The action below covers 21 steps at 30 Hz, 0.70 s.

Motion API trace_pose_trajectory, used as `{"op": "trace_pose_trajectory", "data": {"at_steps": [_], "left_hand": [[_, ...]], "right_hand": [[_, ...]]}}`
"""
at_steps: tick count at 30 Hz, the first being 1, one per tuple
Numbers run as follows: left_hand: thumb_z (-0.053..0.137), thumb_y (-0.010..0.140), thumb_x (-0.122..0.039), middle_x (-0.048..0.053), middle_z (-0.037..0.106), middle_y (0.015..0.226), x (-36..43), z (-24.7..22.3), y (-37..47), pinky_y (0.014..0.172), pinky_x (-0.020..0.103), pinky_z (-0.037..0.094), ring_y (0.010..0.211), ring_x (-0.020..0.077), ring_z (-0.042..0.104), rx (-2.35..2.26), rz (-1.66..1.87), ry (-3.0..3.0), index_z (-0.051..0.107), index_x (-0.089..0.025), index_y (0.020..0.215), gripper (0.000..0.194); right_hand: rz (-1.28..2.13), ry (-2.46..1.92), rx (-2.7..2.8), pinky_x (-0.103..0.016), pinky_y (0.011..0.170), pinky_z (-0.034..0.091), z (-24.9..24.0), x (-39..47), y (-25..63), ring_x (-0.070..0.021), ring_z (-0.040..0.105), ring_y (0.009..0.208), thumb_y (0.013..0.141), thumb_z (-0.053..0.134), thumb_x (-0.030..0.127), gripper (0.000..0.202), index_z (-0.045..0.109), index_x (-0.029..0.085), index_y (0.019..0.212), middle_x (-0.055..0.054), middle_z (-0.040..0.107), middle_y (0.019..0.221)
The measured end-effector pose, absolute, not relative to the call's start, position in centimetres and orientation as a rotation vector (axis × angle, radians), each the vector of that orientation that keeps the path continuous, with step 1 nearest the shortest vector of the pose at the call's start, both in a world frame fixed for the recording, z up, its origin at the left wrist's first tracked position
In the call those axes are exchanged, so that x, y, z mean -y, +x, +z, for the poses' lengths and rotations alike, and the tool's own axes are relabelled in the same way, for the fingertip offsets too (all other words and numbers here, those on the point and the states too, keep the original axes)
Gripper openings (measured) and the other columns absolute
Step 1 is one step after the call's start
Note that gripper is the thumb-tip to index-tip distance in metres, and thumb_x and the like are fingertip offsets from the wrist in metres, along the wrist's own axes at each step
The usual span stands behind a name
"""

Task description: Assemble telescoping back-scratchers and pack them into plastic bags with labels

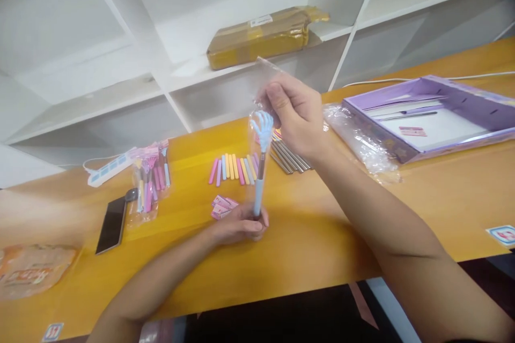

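A light-blue hand-shaped back scratcher [264, 131] stands upright in front of me inside a clear plastic bag [257, 97]. My left hand [243, 223] is closed around the lower end of its handle, through the bag as far as I can see. Above, my right hand [295, 112] pinches the bag's top between thumb and fingers. Behind lie a row of short coloured handles [233, 168] and several metal rods [288, 156], partly covered by my right hand. Small pink cards [222, 204] lie just beyond my left hand.
Bagged back scratchers [151, 177], a power strip [110, 169] and a phone [111, 225] are at left. To the right are clear plastic bags [360, 142] and a purple box [410, 153] holding cards and rods. A taped parcel [259, 37] sits on the shelf behind.
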<state>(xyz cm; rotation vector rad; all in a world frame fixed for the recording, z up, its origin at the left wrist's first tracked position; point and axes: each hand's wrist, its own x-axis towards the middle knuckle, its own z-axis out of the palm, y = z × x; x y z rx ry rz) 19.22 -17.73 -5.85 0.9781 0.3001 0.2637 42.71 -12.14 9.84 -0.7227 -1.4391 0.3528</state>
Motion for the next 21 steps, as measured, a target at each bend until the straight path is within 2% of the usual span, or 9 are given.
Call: {"op": "trace_pose_trajectory", "data": {"at_steps": [5, 10, 15, 19, 21], "left_hand": [[0.092, 0.083, -0.05, -0.004, 0.054, 0.074, 17.5, -6.8, 18.8, 0.061, 0.025, 0.037, 0.06, 0.0084, 0.047, -0.334, 0.277, 1.134, 0.066, -0.017, 0.096, 0.044], [0.089, 0.085, -0.057, -0.002, 0.056, 0.071, 17.7, -7.8, 19.0, 0.06, 0.025, 0.035, 0.061, 0.0091, 0.047, -0.399, 0.239, 1.22, 0.063, -0.016, 0.088, 0.049], [0.086, 0.086, -0.062, -0.006, 0.05, 0.065, 18.3, -8.1, 19.6, 0.056, 0.026, 0.029, 0.055, 0.0074, 0.038, -0.436, 0.236, 1.156, 0.059, -0.018, 0.084, 0.052], [0.082, 0.09, -0.062, -0.007, 0.047, 0.067, 18.4, -7.8, 19.6, 0.058, 0.026, 0.027, 0.055, 0.0067, 0.035, -0.429, 0.196, 1.139, 0.058, -0.018, 0.087, 0.05], [0.079, 0.093, -0.061, -0.007, 0.047, 0.069, 18.4, -7.5, 19.5, 0.06, 0.027, 0.027, 0.057, 0.0073, 0.035, -0.411, 0.161, 1.162, 0.059, -0.018, 0.088, 0.048]], "right_hand": [[0.329, -0.641, 1.38, -0.03, 0.055, 0.042, 10.6, 13.2, 42.4, -0.0121, 0.046, 0.058, 0.112, 0.058, 0.059, 0.041, 0.071, 0.024, 0.095, -0.001, 0.062, 0.081], [0.467, -0.766, 1.447, -0.027, 0.064, 0.047, 11.0, 13.5, 42.9, -0.0125, 0.056, 0.073, 0.111, 0.055, 0.065, 0.044, 0.069, 0.023, 0.104, -0.002, 0.064, 0.086], [0.877, -0.802, 1.892, -0.032, 0.077, 0.054, 11.3, 13.5, 42.9, -0.0162, 0.064, 0.085, 0.1, 0.074, 0.059, 0.041, 0.068, 0.02, 0.093, -0.003, 0.068, 0.088], [0.659, -0.746, 1.445, -0.039, 0.087, 0.059, 13.0, 13.3, 45.1, -0.0192, 0.067, 0.091, 0.095, 0.076, 0.059, 0.038, 0.06, 0.025, 0.093, -0.006, 0.065, 0.094], [0.476, -0.866, 1.256, -0.04, 0.089, 0.059, 13.9, 13.5, 47.9, -0.0213, 0.069, 0.099, 0.096, 0.072, 0.057, 0.033, 0.056, 0.028, 0.098, -0.009, 0.063, 0.103]]}}
